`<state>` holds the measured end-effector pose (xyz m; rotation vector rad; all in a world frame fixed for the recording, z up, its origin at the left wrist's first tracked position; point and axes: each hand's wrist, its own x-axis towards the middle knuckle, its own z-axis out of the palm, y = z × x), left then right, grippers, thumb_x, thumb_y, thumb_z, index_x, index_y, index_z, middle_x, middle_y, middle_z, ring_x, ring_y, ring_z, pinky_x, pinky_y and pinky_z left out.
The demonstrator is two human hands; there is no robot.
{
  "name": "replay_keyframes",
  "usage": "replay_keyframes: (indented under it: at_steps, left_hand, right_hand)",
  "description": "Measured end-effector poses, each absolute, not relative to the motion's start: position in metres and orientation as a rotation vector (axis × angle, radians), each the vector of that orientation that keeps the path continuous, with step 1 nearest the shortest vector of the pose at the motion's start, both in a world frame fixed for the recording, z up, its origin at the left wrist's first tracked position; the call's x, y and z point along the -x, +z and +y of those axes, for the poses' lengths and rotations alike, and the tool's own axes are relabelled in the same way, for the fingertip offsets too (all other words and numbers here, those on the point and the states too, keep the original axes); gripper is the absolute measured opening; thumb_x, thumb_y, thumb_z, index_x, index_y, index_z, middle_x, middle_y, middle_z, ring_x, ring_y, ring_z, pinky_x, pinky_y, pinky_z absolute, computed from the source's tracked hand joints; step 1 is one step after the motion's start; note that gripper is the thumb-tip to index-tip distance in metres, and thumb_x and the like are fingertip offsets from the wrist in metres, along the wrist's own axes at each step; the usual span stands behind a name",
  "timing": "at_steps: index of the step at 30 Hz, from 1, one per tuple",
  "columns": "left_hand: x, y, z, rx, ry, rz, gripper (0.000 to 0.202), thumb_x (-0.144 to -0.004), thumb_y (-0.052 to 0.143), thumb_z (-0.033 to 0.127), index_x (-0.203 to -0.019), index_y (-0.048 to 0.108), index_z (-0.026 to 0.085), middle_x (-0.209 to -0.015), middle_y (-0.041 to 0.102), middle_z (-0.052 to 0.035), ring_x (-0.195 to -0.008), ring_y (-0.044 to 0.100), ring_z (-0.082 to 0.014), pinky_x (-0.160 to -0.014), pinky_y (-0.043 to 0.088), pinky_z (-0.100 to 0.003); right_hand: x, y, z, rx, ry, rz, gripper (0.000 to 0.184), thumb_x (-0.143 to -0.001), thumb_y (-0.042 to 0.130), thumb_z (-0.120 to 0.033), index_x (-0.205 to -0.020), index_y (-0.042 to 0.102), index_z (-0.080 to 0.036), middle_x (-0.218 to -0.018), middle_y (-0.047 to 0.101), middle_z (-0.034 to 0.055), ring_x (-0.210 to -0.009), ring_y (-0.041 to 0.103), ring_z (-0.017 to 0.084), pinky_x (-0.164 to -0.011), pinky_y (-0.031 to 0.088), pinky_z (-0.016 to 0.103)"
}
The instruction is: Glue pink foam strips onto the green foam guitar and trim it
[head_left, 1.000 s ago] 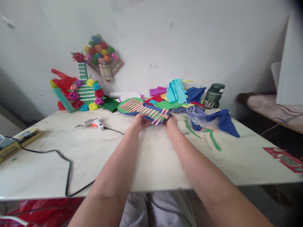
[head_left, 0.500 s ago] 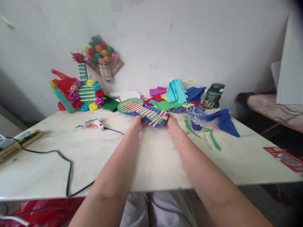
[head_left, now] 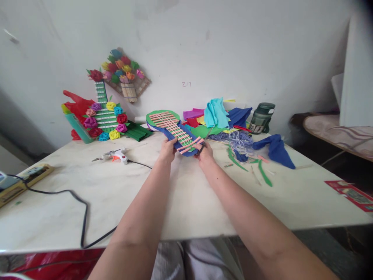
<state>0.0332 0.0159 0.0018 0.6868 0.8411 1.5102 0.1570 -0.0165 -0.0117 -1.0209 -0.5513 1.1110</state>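
Both hands hold a long paper craft piece (head_left: pixel 180 134) above the middle of the table. Its green face carries rows of pink sticks with white string crossed over them, and blue paper edges its near part. My left hand (head_left: pixel 168 149) is closed on the blue near-left edge, thumb on top. Closed at the right end is my right hand (head_left: pixel 205 151), its fingers by the last crossed pink sticks. Dark-handled scissors (head_left: pixel 201 148) also appear to be in this hand, with a thin blade pointing up and away. The undersides of the fingers are hidden.
A white glue gun (head_left: pixel 124 156) with a black cord lies left, near a power strip (head_left: pixel 43 171). Flower-trimmed crafts (head_left: pixel 106 116) lean on the wall. Crepe paper (head_left: pixel 216 112), tangled yarn (head_left: pixel 241 142), green scraps (head_left: pixel 264 174) and a dark bottle (head_left: pixel 262 118) are right.
The craft piece has tilted, its far rounded end rising and its near end shifting slightly left. Both hands have moved a little left with it and still hold it.
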Motion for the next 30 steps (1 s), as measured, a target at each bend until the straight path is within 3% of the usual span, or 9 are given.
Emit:
replay_keyframes:
  at_steps: [7,13,17,21,30]
  left_hand:
    - [-0.024,0.001,0.011,-0.541,1.203,0.963,0.042,-0.072,0.045,-0.006,-0.109,0.059,0.008,-0.088,0.072,-0.0119,-0.074,0.070,-0.0206,-0.070,0.060,-0.033]
    - [-0.017,0.000,0.008,-0.556,1.163,0.999,0.041,-0.076,0.043,-0.004,-0.111,0.059,0.011,-0.088,0.072,-0.0121,-0.076,0.070,-0.0213,-0.068,0.061,-0.035]
    - [-0.015,0.001,0.008,-0.549,1.151,0.984,0.034,-0.078,0.044,-0.004,-0.105,0.060,0.009,-0.077,0.070,-0.0095,-0.064,0.068,-0.0171,-0.062,0.060,-0.029]
    - [-0.012,0.003,0.006,-0.568,1.055,1.054,0.019,-0.083,0.047,0.002,-0.093,0.061,0.010,-0.066,0.066,-0.0064,-0.053,0.064,-0.0152,-0.056,0.057,-0.027]
    - [-0.019,0.002,0.003,-0.624,1.188,1.052,0.017,-0.076,0.055,0.000,-0.087,0.061,0.011,-0.072,0.068,-0.0065,-0.056,0.065,-0.0169,-0.059,0.058,-0.032]
  right_hand:
    - [-0.144,-0.006,-0.007,1.167,1.105,-0.486,0.027,-0.056,0.065,-0.008,-0.075,0.052,-0.022,-0.048,0.053,-0.0090,-0.042,0.050,0.010,-0.033,0.041,0.019]
    - [-0.152,-0.006,-0.012,1.174,1.213,-0.582,0.021,-0.062,0.066,-0.007,-0.074,0.054,-0.019,-0.046,0.055,-0.0065,-0.038,0.052,0.011,-0.031,0.042,0.020]
    - [-0.166,-0.002,-0.021,1.224,1.329,-0.695,0.016,-0.066,0.071,-0.014,-0.075,0.058,-0.016,-0.050,0.061,-0.0001,-0.038,0.056,0.014,-0.027,0.036,0.020]
    - [-0.177,0.002,-0.025,1.307,1.240,-0.705,0.020,-0.064,0.077,-0.021,-0.069,0.059,-0.014,-0.049,0.062,0.0033,-0.037,0.058,0.016,-0.023,0.028,0.018]
    - [-0.168,-0.007,-0.020,1.260,1.184,-0.799,0.019,-0.060,0.071,-0.009,-0.069,0.056,-0.017,-0.042,0.057,-0.0036,-0.034,0.051,0.012,-0.025,0.030,0.017]
